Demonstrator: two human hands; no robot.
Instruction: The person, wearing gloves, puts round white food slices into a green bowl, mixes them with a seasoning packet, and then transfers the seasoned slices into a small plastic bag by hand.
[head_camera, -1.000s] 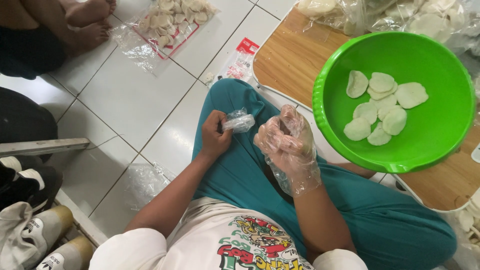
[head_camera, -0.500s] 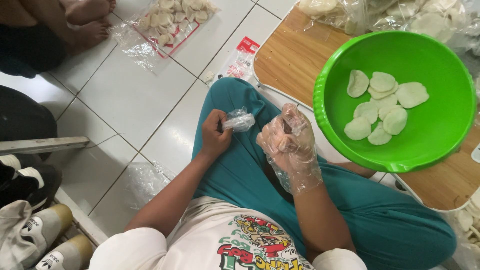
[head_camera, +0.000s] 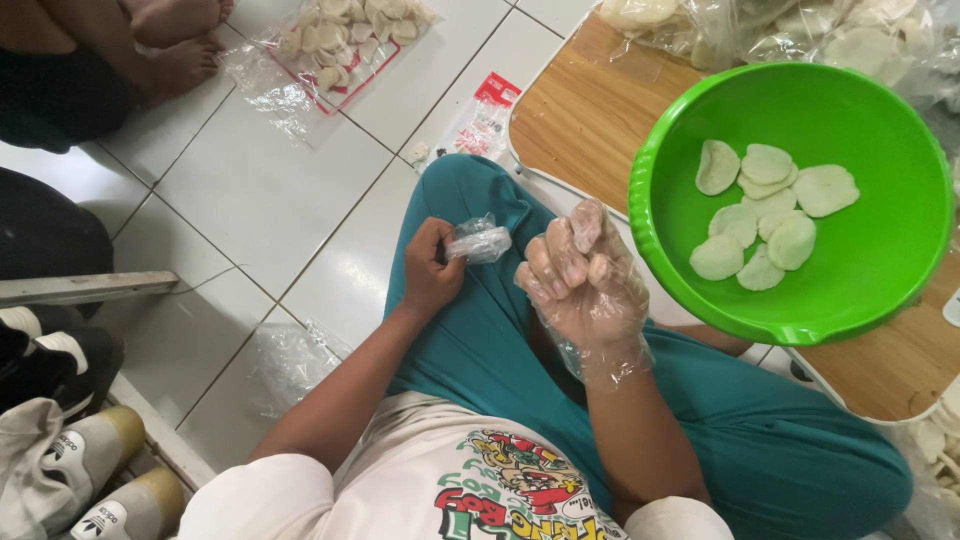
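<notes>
My left hand (head_camera: 432, 268) rests on my teal trouser knee and pinches a small crumpled clear plastic bag (head_camera: 480, 241). My right hand (head_camera: 580, 285), inside a loose clear plastic glove, is raised over my lap with the fingers curled in; I cannot see anything held in it. Just right of it a green plastic basin (head_camera: 668, 290) sits on a low wooden board (head_camera: 585, 115) and holds several pale round flat crackers (head_camera: 765, 205).
A clear packet of pale crackers (head_camera: 340, 40) lies on the white tiled floor, with a small red-and-white wrapper (head_camera: 482, 118) nearer me. Another person's bare feet (head_camera: 175, 40) are at top left. Shoes (head_camera: 85, 480) sit at bottom left. More bagged crackers (head_camera: 820, 40) lie beyond the basin.
My gloved right hand has drifted slightly down and its fingers have curled in more. The left hand still holds the small bag on my knee.
</notes>
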